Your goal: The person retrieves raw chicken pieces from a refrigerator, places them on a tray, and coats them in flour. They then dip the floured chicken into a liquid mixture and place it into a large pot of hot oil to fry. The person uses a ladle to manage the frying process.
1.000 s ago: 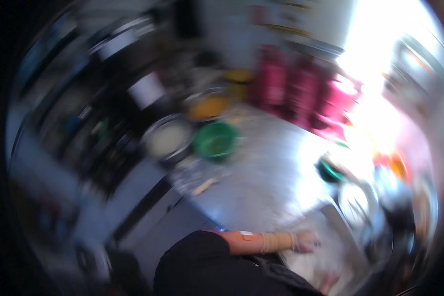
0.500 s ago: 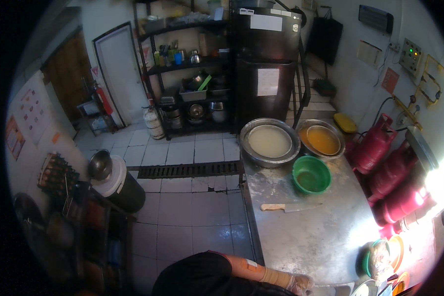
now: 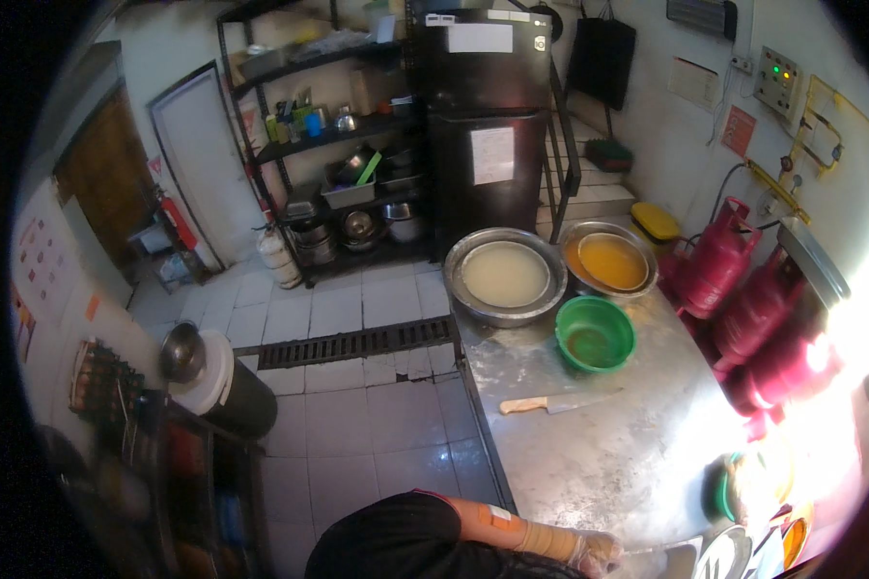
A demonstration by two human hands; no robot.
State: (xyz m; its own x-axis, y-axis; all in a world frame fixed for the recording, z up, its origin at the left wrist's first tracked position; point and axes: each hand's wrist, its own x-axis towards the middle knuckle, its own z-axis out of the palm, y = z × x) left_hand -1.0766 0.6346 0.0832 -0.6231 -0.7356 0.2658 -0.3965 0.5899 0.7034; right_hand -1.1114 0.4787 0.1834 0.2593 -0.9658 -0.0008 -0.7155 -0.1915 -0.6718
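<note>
My left hand point(image 3: 599, 553), in a clear glove with a tan wrap at the wrist, is at the table's near edge. Its fingers look closed; a thin pale strip runs from them towards a flat grey-white piece point(image 3: 682, 557), and I cannot make out what they hold. My right hand is out of view. Farther up the metal table point(image 3: 570, 463) lies a knife point(image 3: 524, 406) with a wooden handle, its blade pointing right. Beyond it stands a green plastic bowl point(image 3: 616, 363), behind which are a metal basin of whitish liquid point(image 3: 505, 274) and another of orange liquid point(image 3: 613, 261).
At the near right, bowls and a plastic bag point(image 3: 748, 487) crowd together in glare. Pink gas cylinders point(image 3: 710, 265) line the right side. A black fridge point(image 3: 483, 87) and pot shelves point(image 3: 357, 145) stand behind; a lidded bin point(image 3: 246, 400) and egg trays point(image 3: 101, 381) are left.
The view has tilted and shifted a little, so the room's things sit slightly to the left. My left hand stays by the near edge; the knife, bowl and basins keep their places on the table.
</note>
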